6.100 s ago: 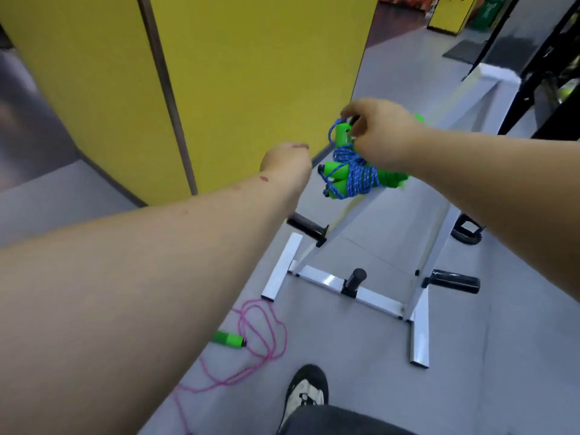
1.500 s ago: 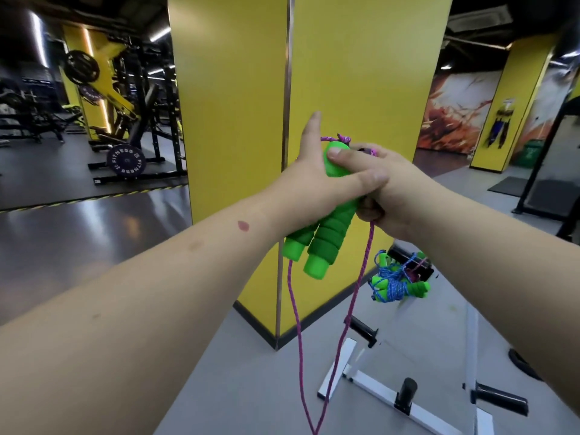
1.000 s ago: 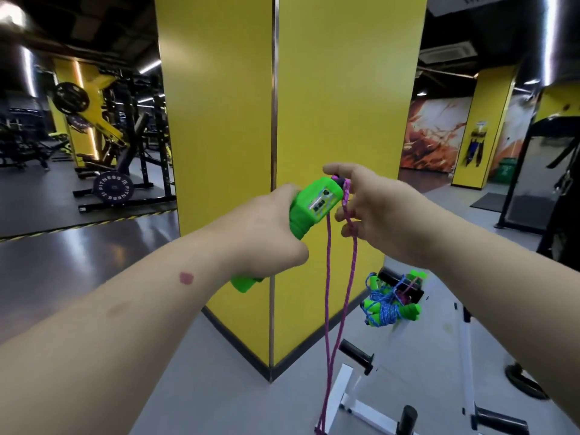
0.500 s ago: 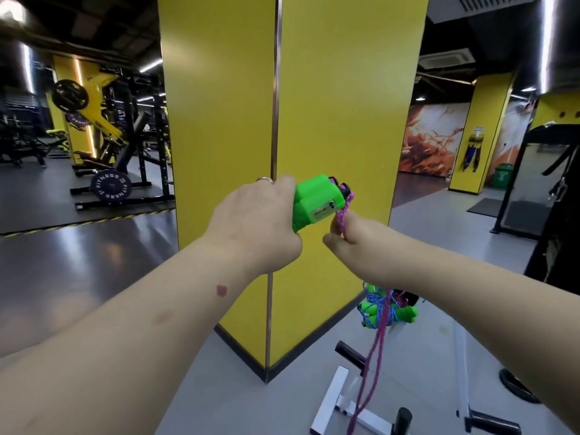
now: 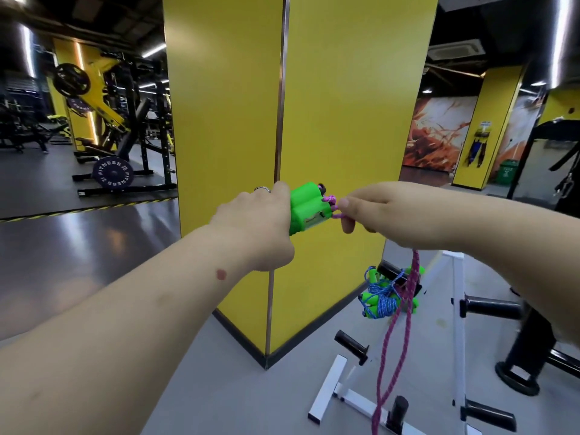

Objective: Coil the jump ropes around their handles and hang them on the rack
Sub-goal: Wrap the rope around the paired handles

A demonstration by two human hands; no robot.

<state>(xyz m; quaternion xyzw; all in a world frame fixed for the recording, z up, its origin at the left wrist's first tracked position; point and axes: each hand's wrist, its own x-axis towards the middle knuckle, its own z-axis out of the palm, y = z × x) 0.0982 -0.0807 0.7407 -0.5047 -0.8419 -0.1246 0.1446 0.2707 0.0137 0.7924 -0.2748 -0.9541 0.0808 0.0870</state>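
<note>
We hold two bright green handles (image 5: pixel 309 210) side by side in our left hand (image 5: pixel 260 221), fingers wrapped round them, at chest height in front of a yellow pillar (image 5: pixel 314 105). Their thick capped ends point right, towards our right hand (image 5: pixel 376 211); the long axis runs roughly level, left to right. Our right hand pinches the pink rope (image 5: pixel 405 312) just beside those ends, and the rope drops in two strands below our wrist towards the floor. A second rope, a blue rope bundle (image 5: pixel 381 301) coiled round green handles, hangs on a black peg of the white rack (image 5: pixel 458 309) lower right.
</note>
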